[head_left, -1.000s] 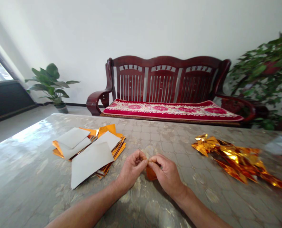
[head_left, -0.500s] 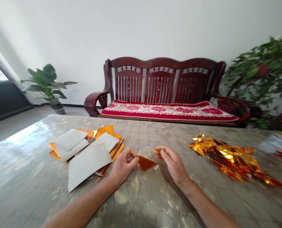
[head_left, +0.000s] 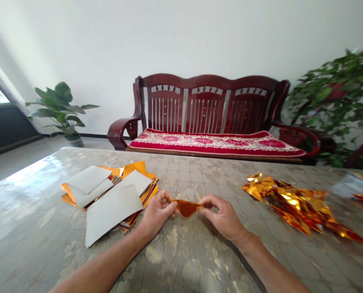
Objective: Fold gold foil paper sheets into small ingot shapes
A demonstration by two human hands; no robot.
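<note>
My left grip (head_left: pixel 159 211) and right grip (head_left: pixel 223 215) each pinch one end of a folded orange foil sheet (head_left: pixel 186 208), above the middle of the bench (head_left: pixel 181 260). Just beside my left grip, toward the left edge, lies a loose stack of foil-backed sheets (head_left: pixel 114 209), several pale side up. Folded gold foil pieces (head_left: pixel 294 199) heap toward the right edge. Beyond the far edge stands a wooden settee (head_left: pixel 205 106); a potted plant (head_left: pixel 63 108) stands past the far left corner.

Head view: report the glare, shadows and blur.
Head view: glare whitens the tabletop at its far left; bright highlights glint on the gold foil pieces at right; a soft shadow falls beside the right forearm; the leafy plant near the right edge looks blurred.
</note>
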